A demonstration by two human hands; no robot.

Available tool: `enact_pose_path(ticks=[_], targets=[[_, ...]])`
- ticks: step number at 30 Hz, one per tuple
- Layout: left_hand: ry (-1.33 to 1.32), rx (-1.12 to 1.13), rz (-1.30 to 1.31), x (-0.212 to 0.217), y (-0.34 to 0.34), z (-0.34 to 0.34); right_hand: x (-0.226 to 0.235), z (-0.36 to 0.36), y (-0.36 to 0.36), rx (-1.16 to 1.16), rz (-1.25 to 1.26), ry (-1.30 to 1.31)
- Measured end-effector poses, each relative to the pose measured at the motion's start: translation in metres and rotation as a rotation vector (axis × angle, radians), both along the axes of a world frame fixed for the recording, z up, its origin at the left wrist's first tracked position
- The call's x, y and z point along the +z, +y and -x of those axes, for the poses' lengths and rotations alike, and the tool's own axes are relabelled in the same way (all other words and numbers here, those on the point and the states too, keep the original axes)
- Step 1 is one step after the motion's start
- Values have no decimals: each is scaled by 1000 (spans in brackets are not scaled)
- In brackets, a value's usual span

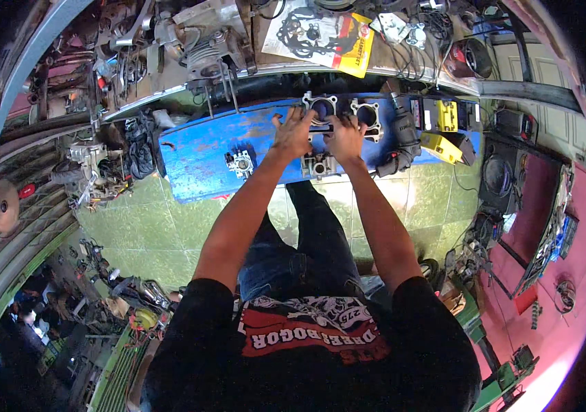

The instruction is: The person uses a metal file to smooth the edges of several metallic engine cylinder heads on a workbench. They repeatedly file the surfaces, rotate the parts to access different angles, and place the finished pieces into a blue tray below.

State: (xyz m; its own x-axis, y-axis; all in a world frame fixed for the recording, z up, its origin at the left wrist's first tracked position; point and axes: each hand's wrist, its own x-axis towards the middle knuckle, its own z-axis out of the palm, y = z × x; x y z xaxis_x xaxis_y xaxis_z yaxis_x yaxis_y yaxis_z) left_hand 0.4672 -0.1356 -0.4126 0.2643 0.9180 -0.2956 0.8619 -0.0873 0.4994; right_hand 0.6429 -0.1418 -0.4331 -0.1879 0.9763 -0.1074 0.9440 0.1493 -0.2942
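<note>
Lettering on a yellow-edged packet (356, 49) and a black T-shirt (310, 329)
The packet, beyond the right grip (346, 139), carries print along its yellow strip; the T-shirt, nearer the body than the grip, shows upside-down white letters and a number.

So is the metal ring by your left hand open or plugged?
Looks open: dark blue shows inside the metal ring.

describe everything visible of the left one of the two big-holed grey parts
The grey part looks metallic, with a pale rim around an upward-facing round opening and projecting corners. It lies on the worn blue bench; the left hand partly covers it and seems to touch it; whether the right hand does is unclear.
</note>
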Motion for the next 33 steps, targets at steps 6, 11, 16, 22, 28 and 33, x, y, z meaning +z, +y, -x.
enact_pose_path(ticks=[6,11,16,22,28,33], targets=[[-11,13,-81,40,-7,6,46,5,-1,-24,-67,85],[-58,22,-134,86,-24,13,88,11,-21,-45,-210,113],[-96,5,-184,129,-37,31,135,25,-36,-85,-272,197],[-148,-69,-371,184,-38,66,192,56,-47,-158,-390,272],[-273,-167,-581,265,-19,110,276,93,-37,-167,-617,311],[-281,-201,-924,328,5,137,352,121,-18,-153,-835,239]])
